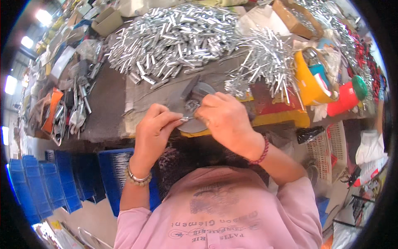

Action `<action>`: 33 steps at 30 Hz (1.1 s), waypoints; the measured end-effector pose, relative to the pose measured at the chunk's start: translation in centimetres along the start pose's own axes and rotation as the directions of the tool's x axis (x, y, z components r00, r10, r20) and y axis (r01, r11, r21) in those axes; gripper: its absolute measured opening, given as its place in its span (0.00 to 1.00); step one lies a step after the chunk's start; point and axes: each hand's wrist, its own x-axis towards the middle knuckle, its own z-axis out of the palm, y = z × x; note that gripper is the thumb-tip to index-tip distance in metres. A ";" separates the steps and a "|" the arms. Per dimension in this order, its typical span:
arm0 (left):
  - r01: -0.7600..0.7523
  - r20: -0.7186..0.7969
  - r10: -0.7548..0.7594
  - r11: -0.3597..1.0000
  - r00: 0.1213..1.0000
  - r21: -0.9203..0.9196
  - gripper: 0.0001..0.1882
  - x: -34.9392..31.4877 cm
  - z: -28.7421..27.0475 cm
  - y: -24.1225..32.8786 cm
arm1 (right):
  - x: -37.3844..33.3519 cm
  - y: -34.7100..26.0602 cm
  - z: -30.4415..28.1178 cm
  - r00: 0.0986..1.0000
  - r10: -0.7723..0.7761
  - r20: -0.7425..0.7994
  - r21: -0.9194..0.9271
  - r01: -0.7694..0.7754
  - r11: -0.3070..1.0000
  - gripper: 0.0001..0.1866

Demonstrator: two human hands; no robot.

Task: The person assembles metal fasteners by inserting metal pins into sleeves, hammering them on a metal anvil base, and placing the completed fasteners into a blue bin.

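Observation:
My left hand (154,129) is closed in a pinch on a small silvery metal piece (185,118) at the table's near edge. Just right of it, my right hand (227,119) has its fingers curled together close to the same piece; whatever they hold is hidden. Beyond my fingertips lies a dark grey block-like object (190,87), with a cluster of small metal bits (192,104) in front of it. A large heap of silvery metal rods (174,39) covers the far middle of the table, and a looser pile of thin rods (265,62) lies to its right.
Pliers and other hand tools (78,99) crowd the left side. On the right are a yellow container (309,79) and a red container with a green end (344,101). Blue bins (105,170) stand below left, a white plastic basket (327,145) below right.

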 end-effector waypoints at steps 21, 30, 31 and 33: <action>-0.021 -0.059 0.016 0.997 0.998 -0.080 0.10 -0.4 0.7 -0.3 | -5.2 6.4 -5.6 0.907 0.408 -0.101 -0.099 -0.417 0.903 0.07; -0.061 -0.083 0.056 0.996 0.995 -0.061 0.10 -0.5 0.8 -0.5 | -3.9 5.7 -6.8 0.838 0.546 0.029 -0.065 -0.543 0.837 0.09; -0.041 -0.068 0.035 0.995 0.997 -0.090 0.11 -0.5 0.8 -0.5 | -3.9 5.9 -6.9 0.839 0.543 0.029 -0.069 -0.540 0.839 0.09; -0.041 -0.068 0.036 0.996 0.997 -0.082 0.11 -0.5 0.7 -0.4 | -4.2 6.4 -6.8 0.863 0.501 0.057 -0.062 -0.498 0.865 0.10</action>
